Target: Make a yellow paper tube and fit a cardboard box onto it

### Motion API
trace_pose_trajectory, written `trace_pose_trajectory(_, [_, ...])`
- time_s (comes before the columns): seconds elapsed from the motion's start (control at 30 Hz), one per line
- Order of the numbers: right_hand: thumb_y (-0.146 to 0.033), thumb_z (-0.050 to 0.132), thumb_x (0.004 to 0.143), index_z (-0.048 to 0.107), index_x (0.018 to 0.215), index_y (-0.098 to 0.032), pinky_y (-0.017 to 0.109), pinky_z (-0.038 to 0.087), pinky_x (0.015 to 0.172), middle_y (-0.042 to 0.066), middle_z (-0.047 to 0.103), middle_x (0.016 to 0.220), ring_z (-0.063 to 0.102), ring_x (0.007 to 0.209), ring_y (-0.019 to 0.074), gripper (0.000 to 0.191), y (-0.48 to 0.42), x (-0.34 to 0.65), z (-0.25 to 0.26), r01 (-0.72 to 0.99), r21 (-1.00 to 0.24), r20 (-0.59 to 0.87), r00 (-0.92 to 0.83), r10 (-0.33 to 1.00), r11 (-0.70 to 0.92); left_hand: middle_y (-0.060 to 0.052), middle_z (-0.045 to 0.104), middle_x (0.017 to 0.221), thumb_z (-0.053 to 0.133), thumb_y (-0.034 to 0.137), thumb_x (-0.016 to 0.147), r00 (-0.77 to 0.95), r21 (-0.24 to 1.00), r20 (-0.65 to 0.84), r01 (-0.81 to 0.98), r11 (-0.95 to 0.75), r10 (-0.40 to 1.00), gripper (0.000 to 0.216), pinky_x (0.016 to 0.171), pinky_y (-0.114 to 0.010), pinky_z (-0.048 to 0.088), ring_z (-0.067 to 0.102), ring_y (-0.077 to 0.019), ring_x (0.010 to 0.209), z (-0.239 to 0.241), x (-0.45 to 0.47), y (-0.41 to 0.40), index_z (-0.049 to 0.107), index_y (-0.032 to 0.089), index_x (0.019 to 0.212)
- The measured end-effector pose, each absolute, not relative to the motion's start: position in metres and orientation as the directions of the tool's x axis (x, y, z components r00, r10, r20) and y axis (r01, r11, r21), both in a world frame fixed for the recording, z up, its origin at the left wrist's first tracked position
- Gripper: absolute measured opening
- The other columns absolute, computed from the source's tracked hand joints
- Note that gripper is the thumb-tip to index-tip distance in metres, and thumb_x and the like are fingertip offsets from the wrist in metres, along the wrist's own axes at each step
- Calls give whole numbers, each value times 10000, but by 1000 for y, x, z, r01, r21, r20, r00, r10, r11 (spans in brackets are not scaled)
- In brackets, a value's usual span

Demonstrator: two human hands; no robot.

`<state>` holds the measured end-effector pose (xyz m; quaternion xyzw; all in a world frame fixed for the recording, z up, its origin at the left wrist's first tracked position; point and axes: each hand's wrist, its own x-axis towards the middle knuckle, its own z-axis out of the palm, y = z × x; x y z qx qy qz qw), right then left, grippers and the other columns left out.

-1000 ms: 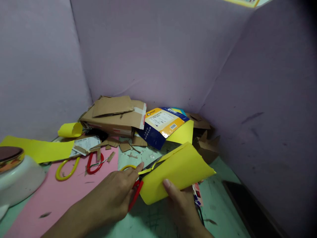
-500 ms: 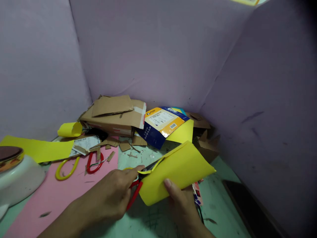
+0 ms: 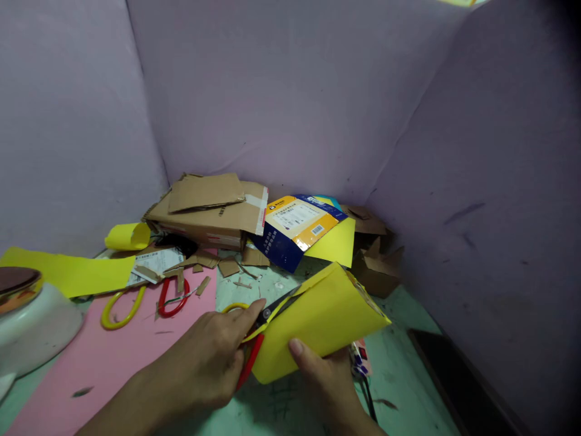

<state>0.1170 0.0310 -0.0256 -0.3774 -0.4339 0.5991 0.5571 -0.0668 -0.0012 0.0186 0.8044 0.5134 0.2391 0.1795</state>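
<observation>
My left hand is closed round the handles of a pair of scissors, which have one red and one yellow grip. Their dark blades lie along the upper edge of a folded or rolled piece of yellow paper, and a narrow yellow strip curls over the blades near the pivot. From below and the right, my right hand grips the yellow paper with the thumb pressed on its front face. The other fingers of that hand are hidden behind it. The paper tilts up to the right, its right end showing a layered edge.
Behind stand a cardboard box, a blue and orange carton and torn brown cardboard. Left, red and yellow handles lie on pink paper beside a white rounded object. A dark cable lies right.
The yellow paper has shifted slightly left and turned, so its right end edge shows more. The scissors' pivot and yellow grip are more visible. My right hand has moved a little left.
</observation>
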Motion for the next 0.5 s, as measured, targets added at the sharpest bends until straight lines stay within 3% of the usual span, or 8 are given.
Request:
trace_pose_trajectory(0.23, [-374,837,544,701,911,-183,417,558,719,118,749,903,689,802,294,435,35,121,-31,-337,-941,31,-125,992,-13,-66,648,1051,419,71,754,401,574,163,704,-417,901,650,756,-336,526,632,-207,891,23,-68,1,325,253,1371])
trace_pose_trajectory(0.5, [-377,849,524,655,1080,-213,394,570,660,80,753,841,692,741,277,611,22,109,-21,-447,-891,0,-179,984,-81,-78,655,1012,468,117,732,336,520,197,760,-389,921,620,728,-360,518,627,-239,885,24,-69,-1,381,225,1337])
